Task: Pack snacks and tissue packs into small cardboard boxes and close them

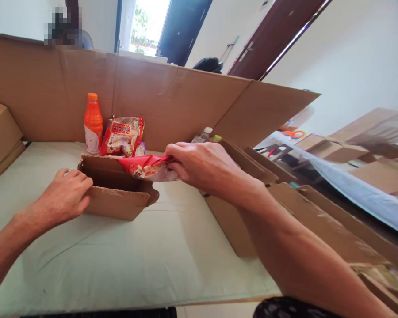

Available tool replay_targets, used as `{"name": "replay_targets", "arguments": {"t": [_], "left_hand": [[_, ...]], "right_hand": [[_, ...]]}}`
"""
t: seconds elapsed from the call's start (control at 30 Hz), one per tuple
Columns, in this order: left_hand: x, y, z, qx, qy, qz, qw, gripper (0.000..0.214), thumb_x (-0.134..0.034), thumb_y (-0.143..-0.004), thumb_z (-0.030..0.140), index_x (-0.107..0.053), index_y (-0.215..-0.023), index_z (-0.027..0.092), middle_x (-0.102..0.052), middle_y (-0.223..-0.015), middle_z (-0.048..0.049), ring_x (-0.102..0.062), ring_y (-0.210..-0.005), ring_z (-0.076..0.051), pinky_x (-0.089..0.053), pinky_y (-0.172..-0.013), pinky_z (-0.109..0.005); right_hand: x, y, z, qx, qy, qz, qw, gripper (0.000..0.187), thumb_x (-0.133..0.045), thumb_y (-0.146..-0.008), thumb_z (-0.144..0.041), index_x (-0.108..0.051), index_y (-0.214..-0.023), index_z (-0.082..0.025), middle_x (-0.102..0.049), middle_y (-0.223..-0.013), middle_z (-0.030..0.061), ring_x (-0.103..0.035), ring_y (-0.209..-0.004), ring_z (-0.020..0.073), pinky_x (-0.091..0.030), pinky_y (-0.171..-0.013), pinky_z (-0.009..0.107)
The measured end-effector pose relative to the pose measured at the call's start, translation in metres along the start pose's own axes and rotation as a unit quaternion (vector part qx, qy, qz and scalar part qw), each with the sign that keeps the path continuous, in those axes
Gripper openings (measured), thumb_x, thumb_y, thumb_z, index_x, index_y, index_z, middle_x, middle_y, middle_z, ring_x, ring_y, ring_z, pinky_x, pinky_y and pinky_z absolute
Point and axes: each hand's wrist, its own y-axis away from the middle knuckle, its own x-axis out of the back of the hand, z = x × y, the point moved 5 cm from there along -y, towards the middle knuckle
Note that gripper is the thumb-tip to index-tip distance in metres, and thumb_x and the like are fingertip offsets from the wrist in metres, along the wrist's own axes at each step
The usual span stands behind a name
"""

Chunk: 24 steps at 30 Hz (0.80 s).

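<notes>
My right hand (pixel 197 165) pinches one end of a red snack bag (pixel 146 167), which lies nearly level with its far end over the right side of a small open cardboard box (pixel 116 203). The fingers of my left hand (pixel 69 190) are curled over the left end of that box, gripping its rim. The inside of the box is dark, and its contents cannot be made out. Behind it, another red snack bag (pixel 122 137) leans against the cardboard wall beside an orange bottle (pixel 93 123) with an orange cap. A small purple item shows partly behind the bags.
A tall cardboard wall (pixel 166 97) closes off the back of the pale green cloth surface (pixel 119 265). Cardboard boxes (pixel 0 132) stand at the left. Beyond my right arm are larger open boxes (pixel 232 221) and a clear bottle (pixel 204 134). Orange-handled scissors (pixel 293 134) lie farther right.
</notes>
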Motion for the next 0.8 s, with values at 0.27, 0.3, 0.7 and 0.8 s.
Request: {"name": "replay_targets", "arguments": {"t": [0.27,0.3,0.7,0.8], "left_hand": [[0.001,-0.002,-0.003,-0.032,-0.004,-0.011,0.999,0.012,-0.051,-0.076,0.017,-0.062,-0.081,0.018,-0.071,-0.095,-0.0115,-0.067,-0.096,-0.029,-0.047,-0.099,-0.051],[0.001,-0.001,-0.005,-0.034,-0.005,-0.003,0.999,0.013,-0.051,-0.076,0.017,-0.063,-0.082,0.018,-0.071,-0.096,-0.0121,-0.067,-0.096,-0.029,-0.047,-0.098,-0.05],[-0.011,0.026,-0.017,-0.065,0.038,0.122,0.99,0.008,-0.058,-0.087,0.019,-0.061,-0.079,0.017,-0.064,-0.087,-0.0092,-0.064,-0.081,-0.026,-0.056,-0.072,-0.04],[-0.01,0.035,-0.018,-0.064,0.081,0.174,0.979,0.011,-0.054,-0.091,0.018,-0.062,-0.084,0.017,-0.066,-0.105,-0.0132,-0.066,-0.096,-0.028,-0.059,-0.082,-0.043]], "right_hand": [[-0.048,-0.04,-0.054,-0.02,-0.429,0.131,0.894,0.006,-0.054,-0.089,-0.026,-0.052,-0.093,-0.021,-0.069,-0.087,0.0027,-0.062,-0.079,0.0167,-0.045,-0.071,0.027],[-0.055,-0.045,-0.062,-0.009,-0.422,0.098,0.901,0.005,-0.054,-0.088,-0.024,-0.052,-0.092,-0.021,-0.069,-0.087,0.0026,-0.062,-0.078,0.0167,-0.044,-0.072,0.027],[-0.075,-0.05,-0.074,0.089,-0.14,-0.206,0.964,0.017,-0.055,-0.088,-0.013,-0.068,-0.098,-0.019,-0.076,-0.09,0.0068,-0.065,-0.083,0.0195,-0.037,-0.066,0.026],[-0.081,-0.056,-0.079,0.112,-0.152,-0.23,0.955,0.022,-0.062,-0.09,-0.021,-0.072,-0.11,-0.019,-0.076,-0.112,0.0101,-0.069,-0.099,0.0236,-0.045,-0.076,0.028]]}}
